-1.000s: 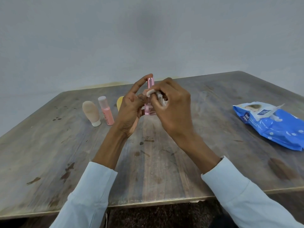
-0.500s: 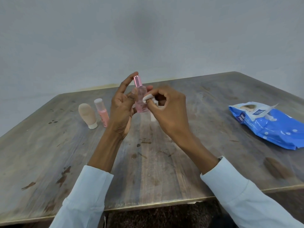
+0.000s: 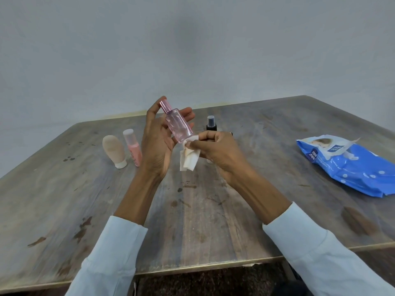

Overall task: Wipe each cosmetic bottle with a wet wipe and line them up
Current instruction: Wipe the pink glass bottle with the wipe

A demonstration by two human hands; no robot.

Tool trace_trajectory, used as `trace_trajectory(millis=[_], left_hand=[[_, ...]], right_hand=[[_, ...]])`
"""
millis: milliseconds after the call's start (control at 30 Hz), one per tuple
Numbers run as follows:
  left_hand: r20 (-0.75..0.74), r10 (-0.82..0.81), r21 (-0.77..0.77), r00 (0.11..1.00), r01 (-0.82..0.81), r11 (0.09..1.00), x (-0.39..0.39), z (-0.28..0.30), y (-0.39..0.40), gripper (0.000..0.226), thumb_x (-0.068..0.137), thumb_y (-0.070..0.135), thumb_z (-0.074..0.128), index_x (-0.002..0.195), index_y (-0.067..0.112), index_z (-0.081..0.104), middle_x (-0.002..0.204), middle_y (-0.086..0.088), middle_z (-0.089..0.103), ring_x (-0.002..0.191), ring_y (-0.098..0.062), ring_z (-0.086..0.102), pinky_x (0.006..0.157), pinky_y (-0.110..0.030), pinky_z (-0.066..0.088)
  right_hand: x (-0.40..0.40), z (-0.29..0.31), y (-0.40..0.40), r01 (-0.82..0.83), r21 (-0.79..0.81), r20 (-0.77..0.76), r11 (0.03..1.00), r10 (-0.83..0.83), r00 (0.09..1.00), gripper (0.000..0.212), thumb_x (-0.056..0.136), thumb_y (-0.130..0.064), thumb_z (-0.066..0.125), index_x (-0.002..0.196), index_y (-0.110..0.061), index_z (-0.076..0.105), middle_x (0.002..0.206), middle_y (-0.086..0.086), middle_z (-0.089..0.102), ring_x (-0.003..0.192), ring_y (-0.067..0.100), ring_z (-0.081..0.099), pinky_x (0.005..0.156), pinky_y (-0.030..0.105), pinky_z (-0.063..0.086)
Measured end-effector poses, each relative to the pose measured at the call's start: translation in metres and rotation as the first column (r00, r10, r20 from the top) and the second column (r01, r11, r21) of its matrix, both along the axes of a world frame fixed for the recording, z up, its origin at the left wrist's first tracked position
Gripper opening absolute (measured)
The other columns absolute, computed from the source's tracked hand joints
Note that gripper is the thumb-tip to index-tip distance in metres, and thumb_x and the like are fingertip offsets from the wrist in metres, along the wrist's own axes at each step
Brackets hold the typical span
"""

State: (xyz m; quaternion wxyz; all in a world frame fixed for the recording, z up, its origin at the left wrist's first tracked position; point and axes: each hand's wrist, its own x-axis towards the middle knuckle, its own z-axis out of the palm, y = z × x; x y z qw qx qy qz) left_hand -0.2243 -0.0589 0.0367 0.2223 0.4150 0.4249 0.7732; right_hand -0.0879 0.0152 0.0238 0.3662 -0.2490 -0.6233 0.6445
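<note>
My left hand point(image 3: 157, 144) holds a clear pink bottle point(image 3: 178, 124) with a pink cap, tilted, above the table's middle. My right hand point(image 3: 215, 151) pinches a stained white wet wipe point(image 3: 189, 160) against the bottle's lower end. A beige tube point(image 3: 113, 151) stands on its white cap at the left, and a pink bottle with a pale cap point(image 3: 133, 147) stands right beside it. A black-capped spray bottle point(image 3: 211, 123) stands behind my right hand, its lower part hidden.
A blue pack of wet wipes point(image 3: 350, 167) lies at the right of the wooden table point(image 3: 64, 199), its flap open. A wall runs behind the table's far edge. The near edge lies just past my sleeves.
The pink bottle has turned from upright to tilted in my left hand. My right hand has slid the wipe down to its lower end, and the wipe hangs out more. The black-capped bottle has come into view.
</note>
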Motion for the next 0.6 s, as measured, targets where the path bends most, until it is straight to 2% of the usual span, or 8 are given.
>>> trace_trajectory(millis=[100,167,200,267,400,500,600], left_hand=[[-0.045,0.034,-0.034,0.998,-0.036,0.999,0.001,0.002,0.003,0.048,0.117,0.035,0.035,0.163,0.024,0.031,0.131,-0.024,0.072,0.121,-0.040,0.072,0.100,-0.055,0.060],[-0.172,0.111,-0.065,0.979,-0.124,0.990,0.003,0.000,0.005,0.048,0.116,0.042,0.036,0.162,0.030,0.028,0.124,-0.019,0.074,0.112,-0.034,0.076,0.091,-0.050,0.064],[-0.254,0.175,-0.067,0.951,-0.198,0.978,0.002,-0.002,0.007,0.047,0.116,0.044,0.036,0.161,0.033,0.028,0.122,-0.017,0.074,0.108,-0.031,0.077,0.087,-0.045,0.065],[-0.344,0.286,-0.056,0.894,-0.324,0.944,-0.002,-0.008,0.010,0.047,0.114,0.052,0.036,0.159,0.038,0.030,0.131,-0.018,0.067,0.113,-0.029,0.073,0.091,-0.045,0.064],[-0.344,0.347,-0.050,0.873,-0.386,0.921,-0.009,-0.015,0.011,0.049,0.107,0.066,0.033,0.148,0.041,0.042,0.135,-0.018,0.060,0.117,-0.032,0.066,0.094,-0.049,0.058],[-0.287,0.328,-0.034,0.900,-0.352,0.935,-0.012,-0.016,0.011,0.049,0.109,0.060,0.033,0.147,0.034,0.047,0.120,-0.016,0.062,0.102,-0.024,0.065,0.078,-0.036,0.058],[-0.238,0.302,-0.086,0.923,-0.330,0.940,-0.013,-0.016,0.013,0.049,0.112,0.056,0.032,0.150,0.029,0.049,0.126,-0.016,0.064,0.104,-0.020,0.066,0.072,-0.023,0.057]], right_hand=[[0.003,0.003,-0.002,0.007,0.024,-0.028,1.000,-0.006,1.000,0.014,0.087,-0.005,0.086,0.098,-0.005,0.077,0.102,0.010,0.080,0.087,0.012,0.077,0.075,0.019,0.062],[0.004,0.004,-0.004,0.011,0.068,-0.026,0.998,-0.009,1.000,0.013,0.087,-0.006,0.086,0.096,-0.006,0.077,0.100,0.010,0.081,0.086,0.012,0.078,0.075,0.019,0.061],[0.005,0.004,-0.004,0.019,0.119,-0.004,0.993,-0.018,1.000,0.013,0.087,-0.008,0.087,0.096,-0.008,0.078,0.099,0.009,0.081,0.088,0.014,0.078,0.077,0.021,0.062],[0.005,0.004,-0.004,0.022,0.258,0.067,0.966,-0.041,0.997,0.012,0.086,-0.012,0.087,0.094,-0.013,0.078,0.095,0.004,0.081,0.090,0.015,0.077,0.082,0.025,0.064],[0.005,0.009,-0.003,-0.086,0.487,0.226,0.869,-0.030,0.974,0.013,0.085,-0.020,0.089,0.093,-0.021,0.078,0.090,-0.008,0.078,0.080,0.003,0.072,0.076,0.015,0.059],[0.010,0.015,0.001,0.043,0.531,0.126,0.847,-0.129,0.984,0.011,0.084,-0.016,0.089,0.090,-0.017,0.079,0.086,-0.004,0.078,0.076,0.011,0.073,0.072,0.023,0.060],[0.013,0.017,-0.005,0.177,0.605,-0.088,0.777,-0.155,0.984,0.006,0.087,-0.011,0.086,0.090,-0.012,0.081,0.082,-0.007,0.078,0.076,0.011,0.075,0.069,0.022,0.061]])
